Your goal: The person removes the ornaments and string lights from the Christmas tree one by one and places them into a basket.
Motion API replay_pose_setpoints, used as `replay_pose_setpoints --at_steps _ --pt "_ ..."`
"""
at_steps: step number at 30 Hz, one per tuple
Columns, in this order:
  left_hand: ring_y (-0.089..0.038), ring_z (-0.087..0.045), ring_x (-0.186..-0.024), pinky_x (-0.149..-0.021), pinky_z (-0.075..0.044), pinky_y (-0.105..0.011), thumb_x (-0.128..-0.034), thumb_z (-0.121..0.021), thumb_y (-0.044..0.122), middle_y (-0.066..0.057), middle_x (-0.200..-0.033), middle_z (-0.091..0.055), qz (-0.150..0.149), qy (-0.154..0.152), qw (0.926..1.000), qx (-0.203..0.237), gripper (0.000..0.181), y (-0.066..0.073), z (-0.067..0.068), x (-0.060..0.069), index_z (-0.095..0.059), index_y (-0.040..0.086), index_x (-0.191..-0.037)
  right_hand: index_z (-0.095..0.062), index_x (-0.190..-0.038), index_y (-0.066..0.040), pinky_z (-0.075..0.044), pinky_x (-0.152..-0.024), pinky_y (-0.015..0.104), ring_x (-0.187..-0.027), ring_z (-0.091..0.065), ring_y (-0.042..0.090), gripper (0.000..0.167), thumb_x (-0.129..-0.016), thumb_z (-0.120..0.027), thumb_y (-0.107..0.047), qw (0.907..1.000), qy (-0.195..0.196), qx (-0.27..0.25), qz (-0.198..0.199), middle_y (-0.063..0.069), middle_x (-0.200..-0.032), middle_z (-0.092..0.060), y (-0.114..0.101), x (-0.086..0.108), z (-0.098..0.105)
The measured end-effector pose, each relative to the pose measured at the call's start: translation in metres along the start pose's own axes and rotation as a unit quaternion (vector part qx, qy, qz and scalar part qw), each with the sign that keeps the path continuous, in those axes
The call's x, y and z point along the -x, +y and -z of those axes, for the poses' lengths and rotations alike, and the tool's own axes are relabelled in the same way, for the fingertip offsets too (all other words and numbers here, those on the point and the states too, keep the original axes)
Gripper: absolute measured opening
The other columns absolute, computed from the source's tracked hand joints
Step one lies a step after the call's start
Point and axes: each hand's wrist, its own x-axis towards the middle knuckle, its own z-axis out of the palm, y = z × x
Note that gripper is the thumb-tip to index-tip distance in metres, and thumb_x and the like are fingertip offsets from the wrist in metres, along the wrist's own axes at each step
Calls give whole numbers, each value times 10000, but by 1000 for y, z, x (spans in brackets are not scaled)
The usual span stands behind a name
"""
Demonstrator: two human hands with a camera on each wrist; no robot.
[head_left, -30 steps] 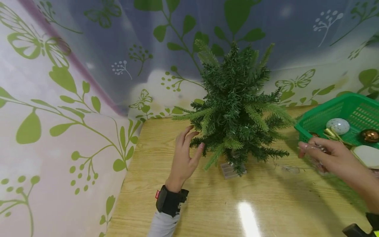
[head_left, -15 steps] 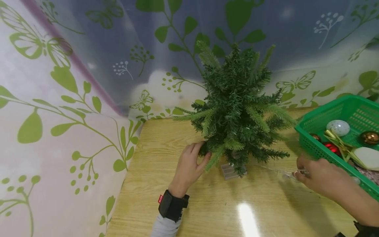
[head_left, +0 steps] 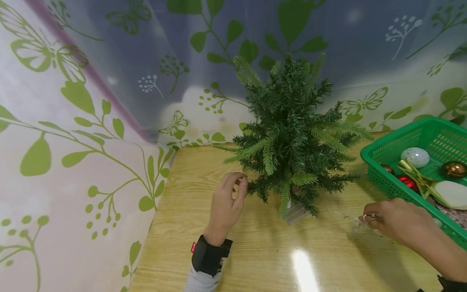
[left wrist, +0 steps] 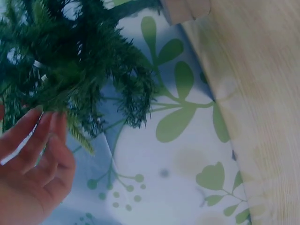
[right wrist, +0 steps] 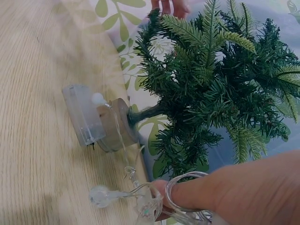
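Note:
A small artificial Christmas tree (head_left: 288,134) stands on the table. My left hand (head_left: 224,207) is at its left side, fingers loosely bent, tips beside the end of a lower branch (head_left: 259,187); the left wrist view shows the fingertips (left wrist: 58,117) against the needles. No firm grip shows. To the right of the tree, my right hand (head_left: 395,219) holds a coil of clear-wired string lights (right wrist: 185,187), one clear bulb (right wrist: 100,196) hanging out. From the coil the wire runs to a clear battery box (right wrist: 84,115) against the tree's round base (right wrist: 117,124).
A green plastic basket (head_left: 383,184) sits at the right, behind my right hand. In it lie a speckled white egg-shaped ornament (head_left: 415,157), a red ball (head_left: 406,182), a brown ball (head_left: 454,169) and gold ribbon (head_left: 414,174). Patterned fabric (head_left: 204,97) hangs behind the wooden table (head_left: 255,251).
The tree has turned, its front and battery box shifting right. My right hand has come down from the basket's edge with the string lights. My left hand reached into the branches, then drew back slightly left.

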Motion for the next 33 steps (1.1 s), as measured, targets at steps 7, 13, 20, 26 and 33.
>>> replay_pose_setpoints --at_steps 7,13,20,26,33 --pt "-184 -614 -888 -689 -505 -343 -1019 -508 202 -76 -1063 -640 370 -379 9986 54 212 -4 3 -1 -645 74 -1116 -683 -859 -259 -342 -428 301 -509 -454 96 58 -844 -739 -259 9999 28 77 128 -113 -662 -557 2 2 -2" --pt "-177 -635 -840 -655 -503 -261 -1022 -500 273 -121 -1173 -631 594 -2035 9772 -157 325 6 -2 7 -634 43 -1209 -693 -914 -242 -353 -419 306 -512 -462 105 141 -805 -778 -213 9999 -21 84 54 -100 -679 -575 1 2 -1" --pt "-158 -630 -754 -640 -508 -323 -1045 -419 341 -71 -997 -687 815 -998 9874 922 387 -4 4 -2 -689 67 -1092 -683 -874 -243 -341 -412 306 -508 -452 100 128 -798 -785 -224 9993 334 144 132 -108 -654 -561 3 4 -2" --pt "-266 -600 -912 -716 -502 -384 -1039 -459 231 -158 -1147 -579 1119 552 9869 1021 276 -56 2 -36 -581 50 -1208 -691 -871 -228 -364 -422 309 -512 -467 91 121 -795 -786 -224 9993 307 120 196 -105 -663 -578 0 2 1" --pt "-374 -440 -1233 -912 -451 -476 -907 -494 -155 -217 -1437 -353 382 -1101 9908 682 551 -56 -2 -102 -382 8 -1422 -695 -862 -241 -360 -427 305 -513 -465 85 95 -809 -773 -231 9991 284 -27 316 -106 -685 -592 -7 1 8"
